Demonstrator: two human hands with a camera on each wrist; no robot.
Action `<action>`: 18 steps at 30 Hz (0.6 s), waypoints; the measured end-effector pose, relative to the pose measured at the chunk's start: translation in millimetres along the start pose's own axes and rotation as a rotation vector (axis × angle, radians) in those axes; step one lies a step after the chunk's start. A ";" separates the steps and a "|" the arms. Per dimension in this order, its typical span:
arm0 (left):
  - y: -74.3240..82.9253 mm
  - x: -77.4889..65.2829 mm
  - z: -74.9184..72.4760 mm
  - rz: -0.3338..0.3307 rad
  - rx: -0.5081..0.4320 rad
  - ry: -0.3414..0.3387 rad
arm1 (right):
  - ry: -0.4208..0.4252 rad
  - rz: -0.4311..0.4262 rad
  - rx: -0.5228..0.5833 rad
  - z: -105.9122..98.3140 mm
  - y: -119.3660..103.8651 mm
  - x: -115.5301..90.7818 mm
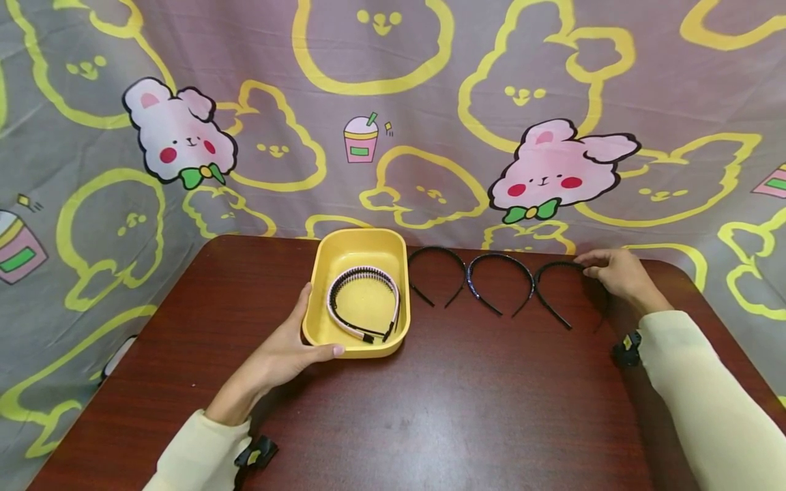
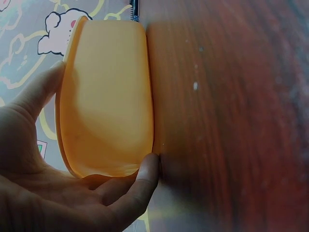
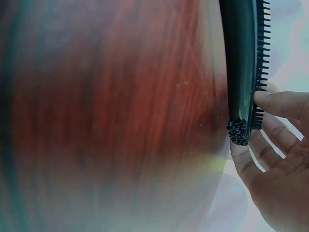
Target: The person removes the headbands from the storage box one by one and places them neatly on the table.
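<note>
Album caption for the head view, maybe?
Left hand holds a yellow tray of headbands; right hand pinches a black headband.

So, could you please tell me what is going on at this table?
A person's left hand holds a yellow box with headbands inside. Their right hand pinches a black headband at the right end of a row of three on the table. The other two, a plain-looking black one and a glittery blue one, lie between it and the box.

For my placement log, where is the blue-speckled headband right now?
Right of centre in the head view, the blue-speckled headband lies on the table, between a black headband and the toothed headband the right hand grips.
</note>
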State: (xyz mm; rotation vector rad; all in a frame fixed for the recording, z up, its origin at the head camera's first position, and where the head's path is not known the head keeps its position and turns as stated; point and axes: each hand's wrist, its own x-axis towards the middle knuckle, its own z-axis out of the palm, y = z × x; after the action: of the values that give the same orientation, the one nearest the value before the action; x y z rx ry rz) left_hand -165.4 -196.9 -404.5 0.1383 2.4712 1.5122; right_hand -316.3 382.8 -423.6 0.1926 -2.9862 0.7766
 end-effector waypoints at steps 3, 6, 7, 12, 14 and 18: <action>-0.2 0.0 0.0 0.001 0.002 0.000 | 0.001 -0.006 -0.005 0.2 -0.2 0.3; -0.3 0.0 0.1 -0.003 0.006 0.000 | -0.003 -0.006 0.000 0.0 -0.5 0.6; -0.3 0.0 0.2 -0.005 0.006 0.000 | -0.003 -0.007 0.001 -0.1 -0.8 0.7; 0.5 -0.5 0.1 -0.010 0.011 -0.002 | -0.001 -0.012 -0.008 0.4 -1.8 1.7; 0.7 -0.7 0.0 -0.008 0.010 -0.002 | 0.002 -0.017 -0.016 0.8 -1.6 2.1; 0.5 -0.8 0.2 -0.007 0.006 -0.003 | -0.004 -0.021 -0.016 1.0 -0.5 2.7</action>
State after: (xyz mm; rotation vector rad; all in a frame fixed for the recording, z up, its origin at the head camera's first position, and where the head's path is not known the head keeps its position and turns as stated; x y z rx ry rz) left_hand -164.5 -196.7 -404.0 0.1324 2.4712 1.5011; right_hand -319.0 381.6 -424.1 0.2248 -2.9878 0.7508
